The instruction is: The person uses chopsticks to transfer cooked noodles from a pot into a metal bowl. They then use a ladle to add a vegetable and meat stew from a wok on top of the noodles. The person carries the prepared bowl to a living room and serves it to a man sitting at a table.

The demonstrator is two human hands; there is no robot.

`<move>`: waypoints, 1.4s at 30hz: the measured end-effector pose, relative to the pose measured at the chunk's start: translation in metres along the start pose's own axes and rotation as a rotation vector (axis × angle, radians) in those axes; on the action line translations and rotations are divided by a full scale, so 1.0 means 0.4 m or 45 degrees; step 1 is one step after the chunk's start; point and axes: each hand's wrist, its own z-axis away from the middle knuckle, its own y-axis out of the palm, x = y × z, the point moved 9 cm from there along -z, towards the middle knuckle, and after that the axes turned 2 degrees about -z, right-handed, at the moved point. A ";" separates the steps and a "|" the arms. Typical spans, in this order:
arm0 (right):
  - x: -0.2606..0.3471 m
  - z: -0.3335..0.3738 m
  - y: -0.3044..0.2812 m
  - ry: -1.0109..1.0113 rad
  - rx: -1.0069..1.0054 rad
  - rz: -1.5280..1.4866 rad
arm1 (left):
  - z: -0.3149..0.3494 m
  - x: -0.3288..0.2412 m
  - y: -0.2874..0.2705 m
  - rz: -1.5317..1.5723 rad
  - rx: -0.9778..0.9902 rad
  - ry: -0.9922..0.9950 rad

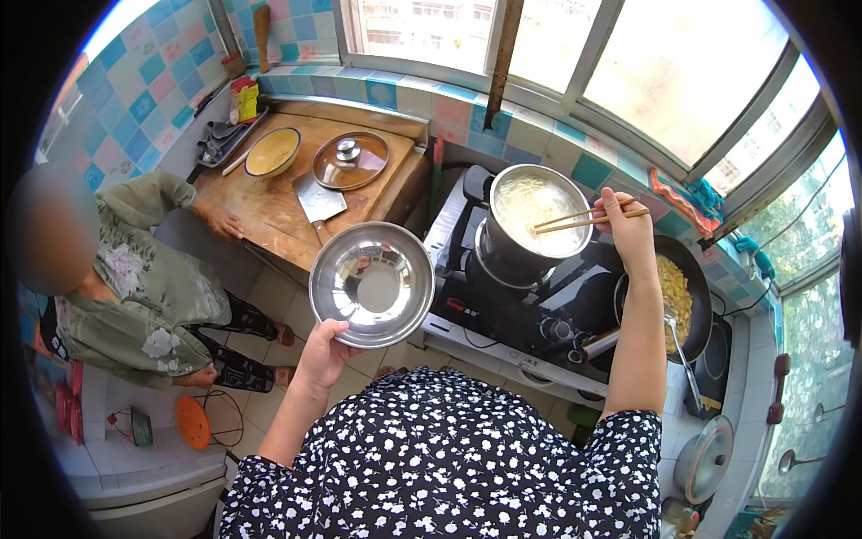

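Left hand (323,352) grips steel bowl (372,283) by its rim at 7 o'clock | right hand (628,232) pinches chopsticks (588,218), tips over pot of noodles (537,214) on stove (539,301) | wok (684,296) (yellow food) at pot's 4 o'clock | another person (135,278) leans on wooden board (278,202)

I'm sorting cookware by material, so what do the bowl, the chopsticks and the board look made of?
Bowl: likely stainless steel, with a mirror-bright, reflective inside. Chopsticks: pale tan and matte, probably wood or bamboo. Board: wood, brown, with a worn surface.
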 end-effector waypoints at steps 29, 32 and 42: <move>-0.097 0.342 -0.208 0.005 -0.727 -0.470 | -0.032 0.047 0.052 -0.043 0.000 -0.113; -0.093 0.346 -0.207 0.018 -0.728 -0.405 | -0.042 0.065 0.058 -0.033 0.023 -0.114; -0.113 0.351 -0.193 0.046 -0.687 -0.334 | -0.042 0.105 0.067 -0.003 0.040 -0.162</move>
